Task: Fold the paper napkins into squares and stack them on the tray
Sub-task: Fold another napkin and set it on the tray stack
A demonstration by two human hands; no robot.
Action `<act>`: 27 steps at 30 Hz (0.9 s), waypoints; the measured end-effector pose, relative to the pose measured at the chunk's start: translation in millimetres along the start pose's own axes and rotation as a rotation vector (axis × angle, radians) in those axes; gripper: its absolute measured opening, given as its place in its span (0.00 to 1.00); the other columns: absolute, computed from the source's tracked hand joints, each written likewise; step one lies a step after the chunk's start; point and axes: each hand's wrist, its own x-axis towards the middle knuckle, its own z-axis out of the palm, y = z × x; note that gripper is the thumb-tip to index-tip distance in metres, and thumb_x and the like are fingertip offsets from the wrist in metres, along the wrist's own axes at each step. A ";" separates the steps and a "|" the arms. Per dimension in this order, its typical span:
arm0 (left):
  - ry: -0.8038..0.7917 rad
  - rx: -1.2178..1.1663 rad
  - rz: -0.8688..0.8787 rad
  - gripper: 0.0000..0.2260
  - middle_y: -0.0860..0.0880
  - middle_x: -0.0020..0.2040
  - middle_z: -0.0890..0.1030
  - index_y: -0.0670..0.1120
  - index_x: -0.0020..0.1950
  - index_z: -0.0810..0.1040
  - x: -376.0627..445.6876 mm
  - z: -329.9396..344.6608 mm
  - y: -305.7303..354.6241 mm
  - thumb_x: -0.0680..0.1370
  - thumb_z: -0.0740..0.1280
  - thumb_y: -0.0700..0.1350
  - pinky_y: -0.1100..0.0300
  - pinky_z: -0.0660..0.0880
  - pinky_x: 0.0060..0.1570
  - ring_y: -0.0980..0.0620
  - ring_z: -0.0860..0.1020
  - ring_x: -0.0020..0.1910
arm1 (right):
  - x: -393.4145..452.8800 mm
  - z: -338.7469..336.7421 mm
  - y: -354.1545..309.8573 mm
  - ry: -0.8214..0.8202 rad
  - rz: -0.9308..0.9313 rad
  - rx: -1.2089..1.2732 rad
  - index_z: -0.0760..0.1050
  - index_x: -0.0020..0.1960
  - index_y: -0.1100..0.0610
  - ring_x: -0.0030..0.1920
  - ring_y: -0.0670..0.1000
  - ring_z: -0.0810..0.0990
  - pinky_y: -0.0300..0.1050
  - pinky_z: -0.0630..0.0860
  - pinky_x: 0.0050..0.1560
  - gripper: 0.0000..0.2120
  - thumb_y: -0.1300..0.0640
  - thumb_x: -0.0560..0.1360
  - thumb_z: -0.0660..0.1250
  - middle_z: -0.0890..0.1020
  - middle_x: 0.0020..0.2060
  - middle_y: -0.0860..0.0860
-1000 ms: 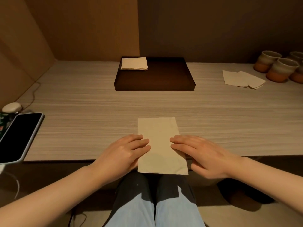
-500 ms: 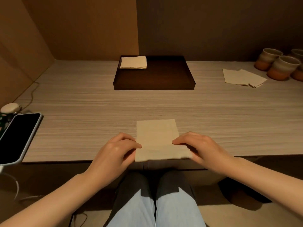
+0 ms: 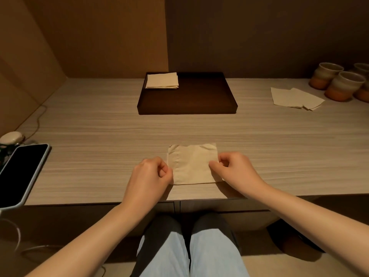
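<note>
- Head view looks down on a pale wood-grain counter (image 3: 99, 124), and the dark tray (image 3: 199, 104) near its far edge serves as landmark for everything else.
- Inside the tray, in its far left corner, sits a stack of folded napkins (image 3: 162, 80), squared up and lying flat.
- Right of the tray, well apart from it, lies a loose pile of unfolded napkins (image 3: 295, 97), just in front of some ceramic cups (image 3: 343, 84).
- Nearer the person than the tray, close to the counter's front edge, is the napkin being folded (image 3: 192, 164); its far edge looks slightly rumpled and not yet lined up.
- Left hand (image 3: 149, 176) is curled nearly closed, fingertips pinching the napkin's left edge.
- Right hand (image 3: 235, 170) is likewise curled, thumb and forefinger nipping the right edge.
- Judging by its look, the napkin is thin, very light and limp: it should crease easily, tear if tugged, and slide or lift on the smooth counter.
- Best taken at edges or corners with a light pinch, then pressed flat along the fold; for the carry to the tray, holding it near the folded edge should keep the layers together.
</note>
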 end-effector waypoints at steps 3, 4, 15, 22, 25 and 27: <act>0.014 0.011 -0.024 0.09 0.55 0.30 0.77 0.47 0.33 0.77 -0.1 2.7 -1.8 0.74 0.67 0.45 0.59 0.72 0.33 0.57 0.75 0.35 | 3.0 -0.1 -2.0 0.004 0.042 -0.061 0.70 0.30 0.63 0.29 0.49 0.71 0.48 0.71 0.34 0.19 0.53 0.75 0.66 0.71 0.24 0.53; 0.010 0.008 -0.032 0.09 0.55 0.30 0.78 0.47 0.33 0.77 0.3 3.8 -3.6 0.74 0.67 0.45 0.56 0.74 0.35 0.56 0.75 0.35 | 3.6 -0.1 -1.6 0.004 0.056 -0.076 0.72 0.31 0.64 0.29 0.50 0.74 0.50 0.74 0.35 0.19 0.53 0.75 0.66 0.74 0.24 0.53; 0.068 0.098 -0.013 0.09 0.55 0.31 0.77 0.52 0.36 0.76 0.8 8.4 -2.6 0.77 0.65 0.48 0.56 0.61 0.47 0.56 0.75 0.36 | 3.1 -0.5 -3.3 -0.004 0.108 -0.110 0.77 0.35 0.61 0.33 0.50 0.78 0.53 0.79 0.40 0.11 0.55 0.72 0.67 0.79 0.27 0.50; 0.066 0.145 0.008 0.09 0.56 0.32 0.77 0.52 0.36 0.76 0.5 10.1 -2.6 0.77 0.65 0.48 0.56 0.60 0.47 0.56 0.73 0.39 | 0.8 -2.0 -6.4 0.001 0.123 -0.101 0.77 0.35 0.58 0.35 0.49 0.78 0.47 0.77 0.41 0.05 0.58 0.69 0.67 0.79 0.28 0.47; 0.059 0.167 0.011 0.09 0.56 0.32 0.76 0.52 0.36 0.76 1.6 9.8 -1.5 0.77 0.65 0.49 0.57 0.59 0.48 0.55 0.73 0.39 | 3.4 -0.9 -6.1 -0.004 0.121 -0.126 0.79 0.36 0.60 0.38 0.50 0.80 0.47 0.79 0.41 0.06 0.59 0.69 0.67 0.81 0.30 0.50; 0.066 0.188 0.021 0.09 0.56 0.32 0.76 0.52 0.36 0.76 2.1 10.0 -0.5 0.77 0.65 0.49 0.57 0.58 0.47 0.55 0.73 0.39 | 5.3 -0.3 -5.3 -0.016 0.126 -0.131 0.79 0.39 0.61 0.39 0.51 0.79 0.45 0.77 0.38 0.05 0.59 0.69 0.68 0.81 0.32 0.51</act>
